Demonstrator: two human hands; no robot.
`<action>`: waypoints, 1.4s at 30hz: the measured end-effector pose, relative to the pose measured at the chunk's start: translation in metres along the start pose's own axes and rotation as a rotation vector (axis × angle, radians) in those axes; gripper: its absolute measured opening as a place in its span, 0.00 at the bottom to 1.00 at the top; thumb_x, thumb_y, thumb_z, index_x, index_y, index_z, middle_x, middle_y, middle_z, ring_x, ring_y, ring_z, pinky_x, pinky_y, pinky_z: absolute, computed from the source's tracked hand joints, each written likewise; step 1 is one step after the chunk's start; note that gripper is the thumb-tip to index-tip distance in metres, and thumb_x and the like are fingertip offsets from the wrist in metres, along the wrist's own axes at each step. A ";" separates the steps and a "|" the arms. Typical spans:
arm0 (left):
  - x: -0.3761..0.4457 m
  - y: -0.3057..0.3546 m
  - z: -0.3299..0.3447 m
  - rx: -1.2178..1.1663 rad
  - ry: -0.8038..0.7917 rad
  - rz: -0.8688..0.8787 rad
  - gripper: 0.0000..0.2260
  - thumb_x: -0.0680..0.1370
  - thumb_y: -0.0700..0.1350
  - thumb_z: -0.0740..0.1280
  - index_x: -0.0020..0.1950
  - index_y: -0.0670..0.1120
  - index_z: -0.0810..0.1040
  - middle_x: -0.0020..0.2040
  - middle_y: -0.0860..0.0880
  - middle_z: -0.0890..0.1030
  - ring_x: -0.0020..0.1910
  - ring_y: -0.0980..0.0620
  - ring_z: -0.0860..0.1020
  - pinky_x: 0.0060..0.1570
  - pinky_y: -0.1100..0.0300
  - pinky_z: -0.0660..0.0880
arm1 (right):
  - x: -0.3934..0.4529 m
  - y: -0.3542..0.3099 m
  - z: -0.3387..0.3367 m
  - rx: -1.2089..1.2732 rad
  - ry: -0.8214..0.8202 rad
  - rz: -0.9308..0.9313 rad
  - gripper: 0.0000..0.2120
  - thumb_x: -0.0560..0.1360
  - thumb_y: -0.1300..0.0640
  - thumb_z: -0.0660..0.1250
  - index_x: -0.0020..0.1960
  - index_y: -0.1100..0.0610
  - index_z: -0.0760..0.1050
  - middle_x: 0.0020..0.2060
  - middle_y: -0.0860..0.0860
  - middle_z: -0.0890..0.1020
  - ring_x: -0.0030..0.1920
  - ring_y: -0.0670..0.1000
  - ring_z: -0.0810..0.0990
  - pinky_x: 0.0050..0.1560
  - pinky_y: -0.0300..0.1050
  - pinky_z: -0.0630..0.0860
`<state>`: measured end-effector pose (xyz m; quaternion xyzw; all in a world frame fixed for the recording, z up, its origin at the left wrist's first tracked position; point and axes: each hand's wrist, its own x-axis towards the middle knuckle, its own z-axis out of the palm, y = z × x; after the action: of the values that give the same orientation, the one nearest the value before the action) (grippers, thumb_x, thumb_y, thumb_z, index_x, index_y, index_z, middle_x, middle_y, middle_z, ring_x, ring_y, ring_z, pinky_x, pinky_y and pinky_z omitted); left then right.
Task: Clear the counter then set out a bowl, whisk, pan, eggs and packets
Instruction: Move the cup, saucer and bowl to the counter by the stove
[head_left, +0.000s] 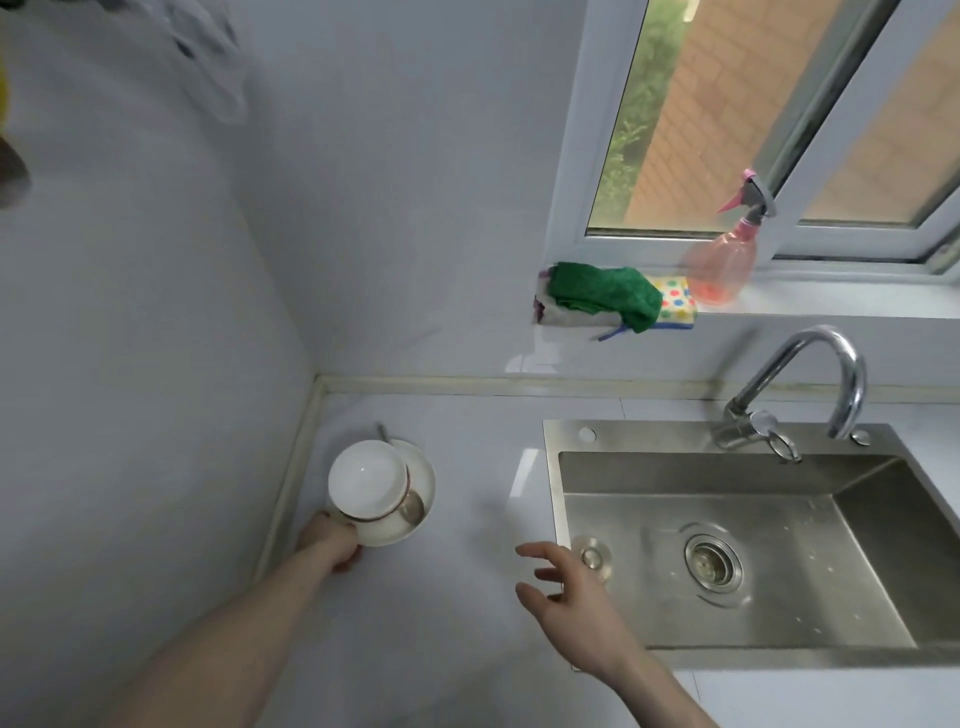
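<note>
The left hand (332, 540) grips the saucer (415, 483) with a cup (366, 478), the right hand (566, 587) hovers with spread fingers, so clearing seems unfinished and nothing is set out yet.

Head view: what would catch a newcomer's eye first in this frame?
The left hand grips a white saucer carrying a tipped cup and spoon in the counter's corner. The right hand hovers open beside the steel sink. On the windowsill sit a green cloth and a pink spray bottle.
</note>
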<state>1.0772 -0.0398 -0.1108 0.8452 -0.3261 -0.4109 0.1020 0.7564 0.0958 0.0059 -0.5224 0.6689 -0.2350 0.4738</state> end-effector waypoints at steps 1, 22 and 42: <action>0.002 -0.002 -0.001 0.016 -0.006 0.015 0.13 0.79 0.43 0.61 0.44 0.36 0.82 0.30 0.40 0.83 0.27 0.43 0.82 0.26 0.52 0.81 | 0.001 0.001 0.005 -0.002 0.003 0.010 0.15 0.76 0.51 0.69 0.59 0.35 0.74 0.60 0.33 0.75 0.57 0.31 0.76 0.54 0.33 0.76; -0.049 -0.042 0.033 0.576 -0.288 0.533 0.22 0.68 0.54 0.63 0.60 0.51 0.79 0.60 0.48 0.84 0.59 0.44 0.81 0.51 0.56 0.78 | 0.012 0.067 0.071 0.142 -0.028 0.380 0.25 0.74 0.55 0.65 0.71 0.49 0.69 0.59 0.44 0.78 0.54 0.51 0.82 0.55 0.49 0.81; -0.112 -0.044 0.073 0.401 -0.340 0.658 0.04 0.75 0.46 0.67 0.41 0.52 0.73 0.48 0.48 0.84 0.48 0.47 0.81 0.42 0.58 0.72 | -0.025 0.105 0.077 0.061 0.173 0.457 0.16 0.69 0.62 0.59 0.55 0.53 0.72 0.46 0.47 0.80 0.48 0.52 0.80 0.49 0.50 0.82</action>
<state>0.9924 0.0718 -0.1067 0.6194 -0.6642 -0.4185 0.0059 0.7740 0.1687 -0.1027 -0.3209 0.8004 -0.1855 0.4712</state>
